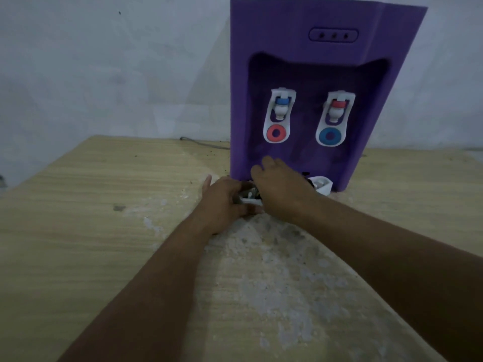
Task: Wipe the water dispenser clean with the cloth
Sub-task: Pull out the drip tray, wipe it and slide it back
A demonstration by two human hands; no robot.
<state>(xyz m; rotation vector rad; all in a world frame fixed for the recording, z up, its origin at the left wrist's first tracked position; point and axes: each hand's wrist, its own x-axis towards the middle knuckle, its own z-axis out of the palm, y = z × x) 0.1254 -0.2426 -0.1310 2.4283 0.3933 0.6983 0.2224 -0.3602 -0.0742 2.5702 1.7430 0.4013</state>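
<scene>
Bare tabletop (91, 231) left of hands, purple dispenser (313, 61) blocking ahead (wall (104, 61) behind)

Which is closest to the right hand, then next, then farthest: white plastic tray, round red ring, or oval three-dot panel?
1. White plastic tray, at the right hand, bottom.
2. Round red ring, above the hand.
3. Oval three-dot panel, near the top.
</scene>
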